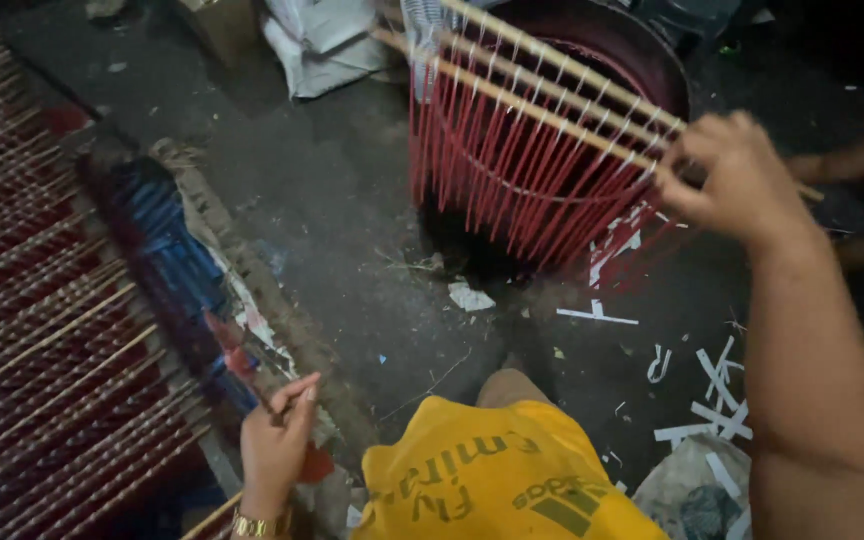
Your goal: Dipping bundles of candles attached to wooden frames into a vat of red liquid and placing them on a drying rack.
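Right hand (732, 175) grips the sticks (542, 85) level over the tub (642, 50) so their red strands (512, 170) hang free, while left hand (277, 440) pinches a thin stick by the rack (42, 350).

Pale wooden sticks (552, 95), three seen, held together at their right ends, run level and slant toward the upper left over a dark round tub. A dense row of thin red-coated strands (522, 170) hangs from them like a curtain, white at the top where tied, lower ends fanned out and angled down to the right, reaching the tub's rim and the floor.
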